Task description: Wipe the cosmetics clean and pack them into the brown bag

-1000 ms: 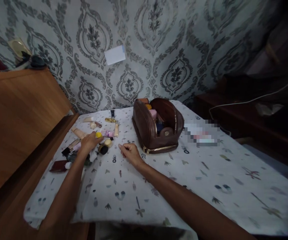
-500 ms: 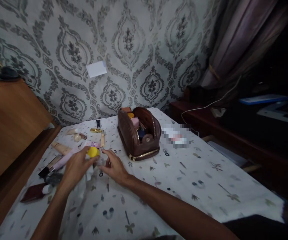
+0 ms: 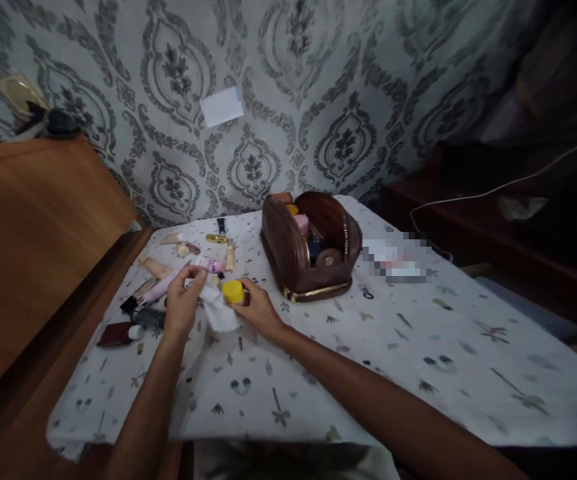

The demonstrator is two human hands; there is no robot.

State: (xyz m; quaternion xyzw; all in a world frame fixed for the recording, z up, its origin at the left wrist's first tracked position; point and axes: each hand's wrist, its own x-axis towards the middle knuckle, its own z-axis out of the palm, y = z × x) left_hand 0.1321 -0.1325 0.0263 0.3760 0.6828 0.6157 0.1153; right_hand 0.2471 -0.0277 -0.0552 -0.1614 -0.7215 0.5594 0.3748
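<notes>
Round yellow cap (image 3: 233,291) against crumpled white tissue (image 3: 218,311)

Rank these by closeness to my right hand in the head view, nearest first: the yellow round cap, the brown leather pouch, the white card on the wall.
1. Yellow round cap: in the right hand fingers' grip.
2. Brown leather pouch: on the table, just beyond and right of that hand.
3. White card: high on the patterned wall, behind the table.

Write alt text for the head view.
Right hand holds a yellow cap; left hand pinches a white tissue over a patterned tablecloth, with an open brown pouch behind and cosmetics scattered left.
</notes>
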